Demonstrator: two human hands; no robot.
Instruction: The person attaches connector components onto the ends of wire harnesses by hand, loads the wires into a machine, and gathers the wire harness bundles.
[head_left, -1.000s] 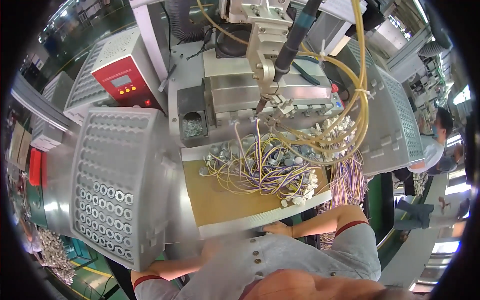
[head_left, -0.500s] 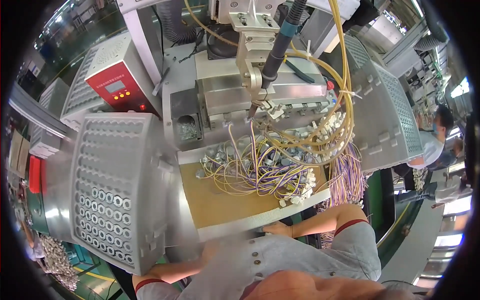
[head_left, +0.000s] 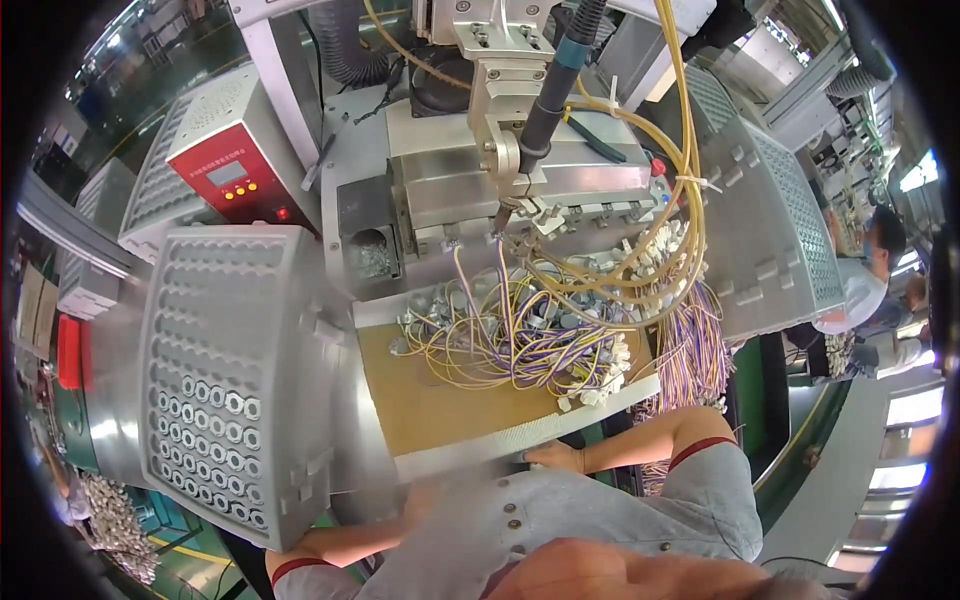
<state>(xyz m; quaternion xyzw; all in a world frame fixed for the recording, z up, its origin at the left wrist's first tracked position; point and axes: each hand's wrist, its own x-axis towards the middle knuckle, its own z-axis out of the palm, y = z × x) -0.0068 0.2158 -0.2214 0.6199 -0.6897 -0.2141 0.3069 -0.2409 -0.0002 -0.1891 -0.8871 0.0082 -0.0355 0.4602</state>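
Note:
My right hand [head_left: 556,457] is low at the front edge of a shallow tray [head_left: 420,430] with a brown base and pale rim. Its fingers look curled, with a small dark thing at their tips that I cannot make out. To the left, my left hand [head_left: 424,500] is blurred in front of my grey shirt, its fingers unreadable. Purple, yellow and white wires [head_left: 520,350] with white connectors lie heaped in the tray. Two wire ends reach up to a metal fixture [head_left: 520,195], where the tip of a soldering iron [head_left: 548,115] points down at one of them.
A grey slotted tray [head_left: 215,350] partly filled with ring-shaped parts stands left, below a red-fronted control box [head_left: 232,180]. Looped yellow tubing [head_left: 690,200] hangs over the wires. A wire bundle [head_left: 695,350] drapes at right. Another tray [head_left: 790,220] and a person [head_left: 865,285] are farther right.
The view has shifted very slightly. Both hands stay in about the same places, and the wires and soldering iron look unchanged.

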